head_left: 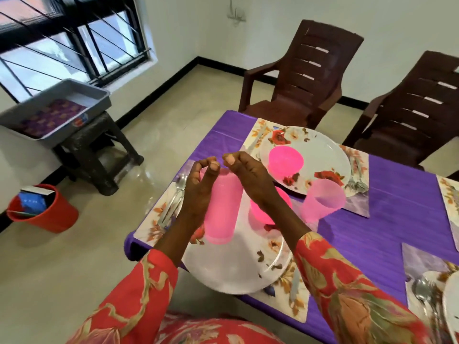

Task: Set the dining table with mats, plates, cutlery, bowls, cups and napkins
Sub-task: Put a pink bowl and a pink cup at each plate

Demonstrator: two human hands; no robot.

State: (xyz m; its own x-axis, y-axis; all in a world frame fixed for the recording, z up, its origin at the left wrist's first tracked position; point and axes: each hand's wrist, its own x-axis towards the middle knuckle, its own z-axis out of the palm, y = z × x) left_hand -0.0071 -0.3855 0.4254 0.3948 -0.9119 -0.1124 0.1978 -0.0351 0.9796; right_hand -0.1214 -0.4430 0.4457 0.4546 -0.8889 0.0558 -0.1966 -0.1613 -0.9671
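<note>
The left hand (198,187) is curling its fingers round the rim of a tall pink cup (222,207), holding it above the white plate (231,266) at the table's near-left corner. The right hand (248,175) is hovering beside it with fingers loosely bent, grasping nothing, over a pink bowl (263,212) sitting on that plate.

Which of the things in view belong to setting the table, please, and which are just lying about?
Job: tall pink plastic cup, pink plastic bowl, white floral plate, floral place mat.
Lying about: red plastic bucket, brown plastic chair.
</note>
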